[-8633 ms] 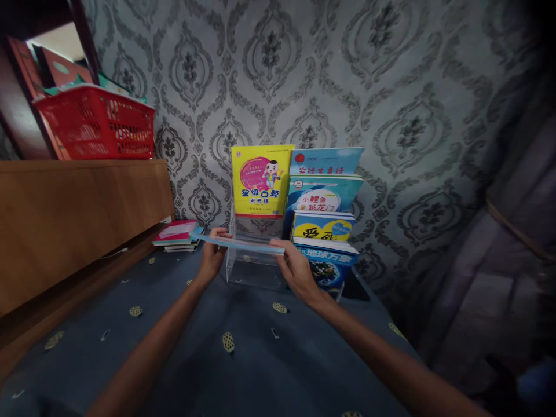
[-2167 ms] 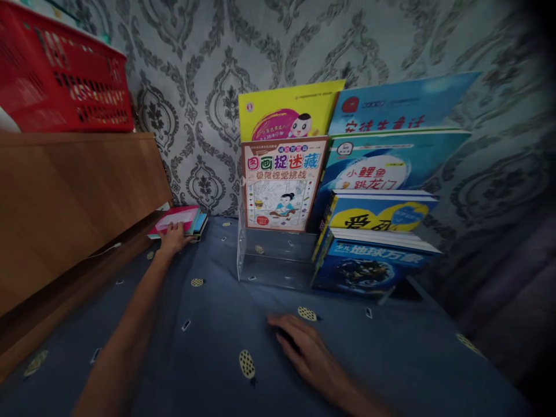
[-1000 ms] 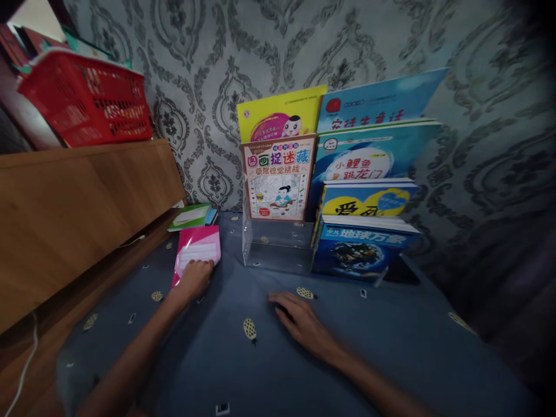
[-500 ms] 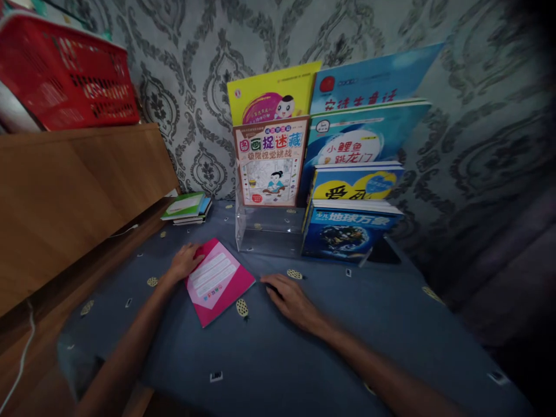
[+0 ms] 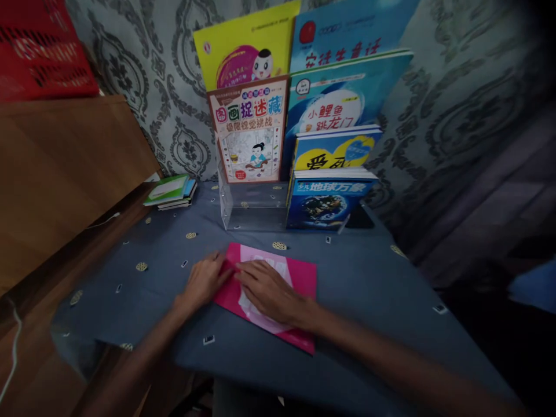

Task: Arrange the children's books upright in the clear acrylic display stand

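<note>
A pink book point(image 5: 304, 284) with a pale panel lies at an angle on the dark patterned tablecloth. My left hand point(image 5: 205, 279) is closed at its left edge, with the thumb reaching over the cover. Across the middle of the same book rests my right hand point(image 5: 269, 289), its fingers stretched out flat and pointing toward my left hand. Both hands cover parts of the panel, so its print is mostly hidden.
Behind the book stands a clear acrylic rack point(image 5: 254, 219) with several upright picture books, among them a brown-bordered one point(image 5: 249, 130) and a blue earth book point(image 5: 325, 205). A small book stack point(image 5: 171, 194) lies back left, near a wooden panel point(image 5: 65, 174) and red basket point(image 5: 43, 52).
The pink book has shifted right and turned. My left hand has moved right with it, and my right hand has come from the bare cloth onto its cover. The camera view has shifted.
</note>
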A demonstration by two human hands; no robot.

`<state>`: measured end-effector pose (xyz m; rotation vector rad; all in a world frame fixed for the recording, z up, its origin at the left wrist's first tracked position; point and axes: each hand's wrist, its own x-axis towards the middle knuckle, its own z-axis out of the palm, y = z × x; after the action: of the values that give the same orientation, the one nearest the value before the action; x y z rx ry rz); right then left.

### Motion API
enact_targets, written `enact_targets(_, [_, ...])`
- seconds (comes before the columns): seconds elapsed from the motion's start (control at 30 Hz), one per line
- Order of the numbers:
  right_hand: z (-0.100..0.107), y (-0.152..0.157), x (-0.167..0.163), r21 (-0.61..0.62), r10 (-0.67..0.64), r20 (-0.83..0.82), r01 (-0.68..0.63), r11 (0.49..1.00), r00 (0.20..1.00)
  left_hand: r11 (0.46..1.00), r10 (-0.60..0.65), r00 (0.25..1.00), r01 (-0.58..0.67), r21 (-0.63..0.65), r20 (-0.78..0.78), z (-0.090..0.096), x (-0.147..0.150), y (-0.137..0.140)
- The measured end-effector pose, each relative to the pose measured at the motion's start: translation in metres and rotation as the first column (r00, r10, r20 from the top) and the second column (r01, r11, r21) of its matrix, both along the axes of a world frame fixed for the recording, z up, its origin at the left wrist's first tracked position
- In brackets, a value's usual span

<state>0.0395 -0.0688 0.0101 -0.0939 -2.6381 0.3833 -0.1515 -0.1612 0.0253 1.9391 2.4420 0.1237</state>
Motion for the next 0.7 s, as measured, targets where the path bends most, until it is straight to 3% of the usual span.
enact_targets(0.13, [0.002, -0.005, 0.007, -0.060, -0.057, 0.074, 0.061, 0.996, 0.996, 0.994, -0.103, 0.994, 0.105, -0.036, 0.045, 0.004, 0.031, 0.003])
enact_targets(0.33, [-0.012, 0.008, 0.037, -0.019, -0.139, 0.107, 0.142, 0.990, 0.984, 0.988, -0.149, 0.986, 0.151, -0.023, 0.071, 0.012, 0.029, 0.018])
enact_targets(0.53, [-0.016, 0.018, 0.058, -0.002, -0.144, 0.136, 0.146, 0.989, 0.980, 0.954, -0.250, 0.968, 0.245, 0.174, 0.003, -0.012, 0.040, 0.034])
enact_targets(0.7, [-0.011, 0.044, 0.091, -0.010, -0.056, 0.158, 0.058, 0.998, 0.986, 0.934, -0.295, 0.955, 0.295, 0.200, -0.029, -0.022, 0.060, 0.042])
